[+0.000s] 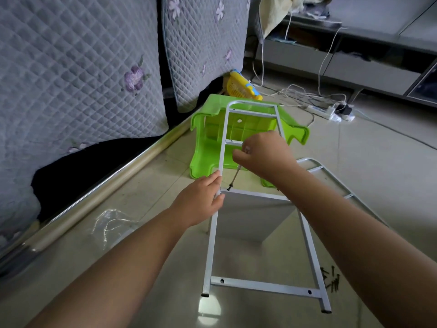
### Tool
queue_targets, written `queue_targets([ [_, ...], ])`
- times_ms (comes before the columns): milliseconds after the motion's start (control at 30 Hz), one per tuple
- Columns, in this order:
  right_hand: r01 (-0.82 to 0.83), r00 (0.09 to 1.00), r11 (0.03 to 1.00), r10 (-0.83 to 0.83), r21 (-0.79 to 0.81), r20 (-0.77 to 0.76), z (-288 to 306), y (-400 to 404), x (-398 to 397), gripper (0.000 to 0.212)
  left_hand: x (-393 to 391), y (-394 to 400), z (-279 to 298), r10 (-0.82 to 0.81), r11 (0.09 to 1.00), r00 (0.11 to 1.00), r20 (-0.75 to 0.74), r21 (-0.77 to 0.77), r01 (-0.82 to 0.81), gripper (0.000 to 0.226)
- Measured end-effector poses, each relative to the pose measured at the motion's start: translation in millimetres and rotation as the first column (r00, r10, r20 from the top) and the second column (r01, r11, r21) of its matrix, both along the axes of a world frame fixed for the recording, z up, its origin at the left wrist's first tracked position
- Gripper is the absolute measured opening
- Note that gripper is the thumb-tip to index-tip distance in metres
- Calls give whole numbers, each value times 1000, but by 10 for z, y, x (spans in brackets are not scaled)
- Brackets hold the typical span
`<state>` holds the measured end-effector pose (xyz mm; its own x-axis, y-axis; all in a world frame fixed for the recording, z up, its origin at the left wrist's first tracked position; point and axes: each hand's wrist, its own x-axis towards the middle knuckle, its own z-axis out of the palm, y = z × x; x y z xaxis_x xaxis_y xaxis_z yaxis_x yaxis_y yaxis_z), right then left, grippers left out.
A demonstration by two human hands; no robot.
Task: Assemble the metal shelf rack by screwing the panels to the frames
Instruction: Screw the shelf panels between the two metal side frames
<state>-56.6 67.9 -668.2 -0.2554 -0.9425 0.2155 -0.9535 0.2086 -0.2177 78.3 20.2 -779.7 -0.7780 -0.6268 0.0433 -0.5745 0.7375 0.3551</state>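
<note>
Home living room: quilted sofa cushions point(71, 67), tiled floor point(378, 174)

Soft daylight, floor glare, fisheye edges

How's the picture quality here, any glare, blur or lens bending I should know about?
Head view: wide-angle bending curves the sofa base rail and room edges; a bright glare patch lies on the floor by the frame foot; the right hand and screwdriver look slightly motion-blurred; light is soft and dim.

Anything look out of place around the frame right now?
Yes: the green plastic stool lies tipped on its side behind the frame, and loose screws are scattered on the floor by its right foot, easy to kick away.
</note>
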Motion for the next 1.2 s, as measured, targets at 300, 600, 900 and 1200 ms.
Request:
queue_targets([
  [300, -160, 984, 982, 150, 102, 98, 100, -34, 11, 34, -13, -27, -15, -17, 999, 1000, 5, -36, 17, 77],
  [600, -247, 957, 908, 173, 338, 235, 313, 76, 9, 25, -18, -68, -41, -22, 997, 998, 65, -71, 27, 58],
  [900, -118, 950, 903, 224, 412, -219, 258, 131, -14, 40, -32, -72, -17, -22, 995, 994, 106, -91, 32, 54],
  [1200, -169, 964, 830, 252, 531, -87, 356, 148, 16, 25, -30, -52, 25, -30, 995, 990, 140, -94, 44, 54],
])
